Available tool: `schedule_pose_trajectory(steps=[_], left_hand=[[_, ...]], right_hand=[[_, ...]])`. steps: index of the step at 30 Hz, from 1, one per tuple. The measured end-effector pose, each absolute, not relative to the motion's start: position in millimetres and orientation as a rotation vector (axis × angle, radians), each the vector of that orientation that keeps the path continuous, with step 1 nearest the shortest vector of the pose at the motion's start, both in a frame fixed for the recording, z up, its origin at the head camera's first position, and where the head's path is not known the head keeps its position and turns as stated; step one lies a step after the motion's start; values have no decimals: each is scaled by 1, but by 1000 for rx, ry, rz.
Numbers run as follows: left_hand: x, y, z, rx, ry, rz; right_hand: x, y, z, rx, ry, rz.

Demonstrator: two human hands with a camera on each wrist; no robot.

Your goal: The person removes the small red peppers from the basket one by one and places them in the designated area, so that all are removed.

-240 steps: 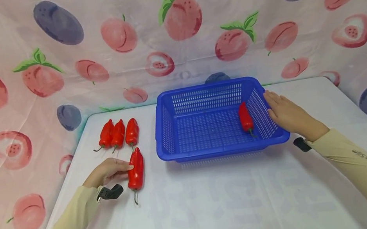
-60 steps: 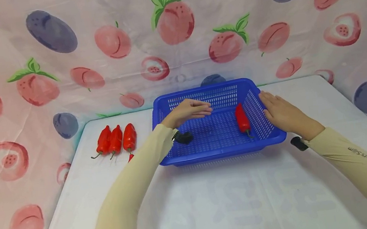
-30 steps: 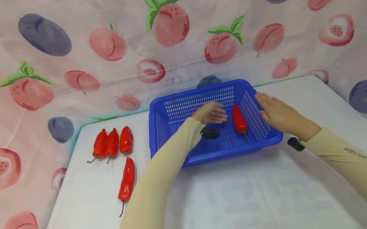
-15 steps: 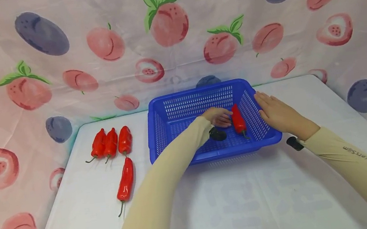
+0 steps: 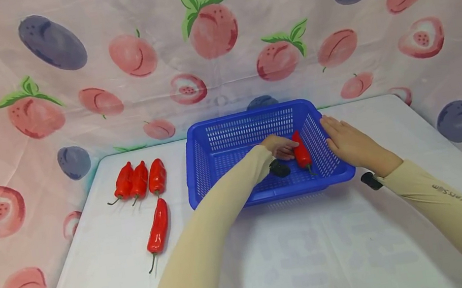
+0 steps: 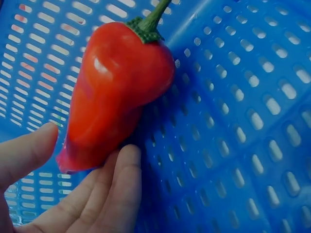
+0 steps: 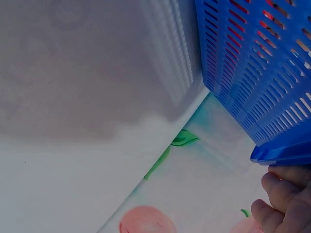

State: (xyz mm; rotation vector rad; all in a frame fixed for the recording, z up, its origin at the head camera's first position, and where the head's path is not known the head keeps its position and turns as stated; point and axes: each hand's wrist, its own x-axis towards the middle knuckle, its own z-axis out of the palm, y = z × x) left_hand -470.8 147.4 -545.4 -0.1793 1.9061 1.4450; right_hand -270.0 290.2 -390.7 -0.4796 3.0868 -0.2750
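A red chili pepper [image 5: 303, 157] with a green stem lies inside the blue basket [image 5: 283, 188], near its right wall. My left hand [image 5: 281, 147] reaches into the basket at this pepper. In the left wrist view, the thumb [image 6: 34, 148] and fingers [image 6: 124, 179] straddle the tip of the pepper [image 6: 116, 77]; a small gap shows beside the thumb, while the fingertips are right at its underside. On the basket's right rim rests my right hand [image 5: 349, 142], fingers extended. The right wrist view shows those fingers [image 7: 282, 194] against the rim [image 7: 282, 154].
At the table's left, three red peppers lie side by side: one left [image 5: 123, 182], one middle [image 5: 140, 180], one right [image 5: 157, 176]. Another pepper [image 5: 158, 227] lies in front of them. A fruit-print cloth [image 5: 221, 80] hangs behind the white table [image 5: 301, 253].
My left hand has left the pepper placed in front of the three and moved right into the basket, up to the pepper there. My right hand has stayed on the rim.
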Motion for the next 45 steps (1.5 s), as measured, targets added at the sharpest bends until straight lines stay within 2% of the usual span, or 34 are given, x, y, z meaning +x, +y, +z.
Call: schedule_pose_trajectory(steps=[5, 10, 16, 23, 24, 28, 34, 36, 37, 44, 45], left_hand=[[-476, 160, -553, -245, 1992, 1414], [-458, 156, -533, -267, 1989, 1422], [-446, 140, -522, -170, 1881, 1511], [-372, 112, -433, -155, 1914, 1511], [-369, 110, -430, -153, 1908, 1522], [-373, 108, -433, -127, 1851, 1552], [-411, 117, -480, -77, 1751, 1591], [-414, 117, -483, -68, 1736, 1611], [-404, 116, -471, -74, 1772, 1611], [-396, 113, -460, -15, 1759, 1665], [-387, 111, -448, -26, 1779, 1656]], right_hand=[[-269, 290, -392, -480, 3089, -291], [-268, 290, -394, -473, 3090, -288], [-268, 290, -396, -472, 3091, -272], [-267, 290, -396, -469, 3093, -277], [-267, 289, -396, -467, 3093, -277], [-268, 289, -397, -461, 3093, -270], [-268, 289, -397, -451, 3092, -250], [-268, 289, -397, -448, 3091, -247], [-268, 289, -397, -444, 3089, -247], [-267, 289, -396, -426, 3081, -236], [-267, 289, -396, -425, 3081, -238]])
